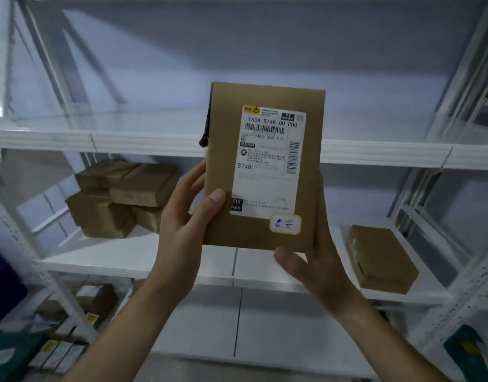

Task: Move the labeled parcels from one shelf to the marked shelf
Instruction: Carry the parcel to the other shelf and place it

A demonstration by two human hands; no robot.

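I hold a flat brown cardboard parcel (223, 119) upright in front of me, its white shipping label facing the camera with "B748" printed on it and a small handwritten sticker below. My left hand (186, 224) grips its lower left edge, thumb on the front face. My right hand (316, 260) supports the lower right corner from below and behind. The parcel sits in front of the white upper shelf (99, 140), level with its front lip.
A stack of several brown boxes (121, 197) sits on the left of the middle shelf (105, 260). One brown box (380, 257) lies on the right of that shelf. More packages (58, 346) fill the lowest level at left. White rack uprights (458, 84) stand on both sides.
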